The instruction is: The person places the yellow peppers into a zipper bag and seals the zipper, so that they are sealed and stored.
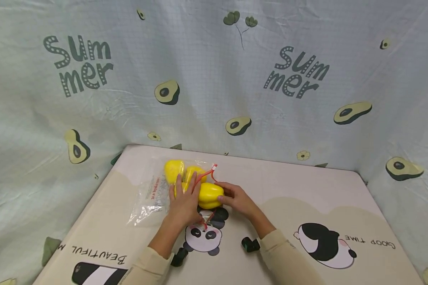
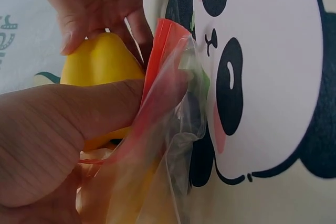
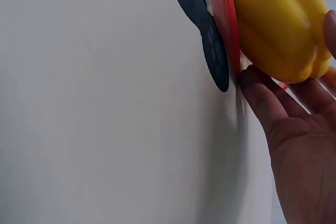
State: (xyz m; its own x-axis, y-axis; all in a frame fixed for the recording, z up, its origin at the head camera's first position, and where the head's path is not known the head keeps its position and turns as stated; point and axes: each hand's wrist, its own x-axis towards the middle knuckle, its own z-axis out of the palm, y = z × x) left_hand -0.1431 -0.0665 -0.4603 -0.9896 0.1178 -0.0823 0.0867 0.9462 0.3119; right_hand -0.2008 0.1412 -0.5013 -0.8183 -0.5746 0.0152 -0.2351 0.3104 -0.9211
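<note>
A yellow bell pepper (image 1: 211, 195) lies at the mouth of a clear zip bag (image 1: 145, 206). My right hand (image 1: 238, 199) holds its outer end, thumb on one side and fingers around the other; the right wrist view shows this pepper (image 3: 281, 24) beside the red zip edge (image 3: 229, 24). Over the bag rests my left hand (image 1: 184, 206), its fingers spread across the peppers. In the left wrist view, its straight thumb (image 2: 113, 103) reaches past the red rim, behind clear plastic. Two more yellow peppers (image 1: 173, 171) sit in the bag's far part; another is partly hidden under the left fingers.
A red zip slider with a white end (image 1: 214, 167) stands up at the bag's far corner. The table cover (image 1: 271, 253) carries printed pandas and lettering. Behind it hangs a cloth (image 1: 207, 59) with avocado prints. Black wrist devices (image 1: 250, 244) sit by both cuffs.
</note>
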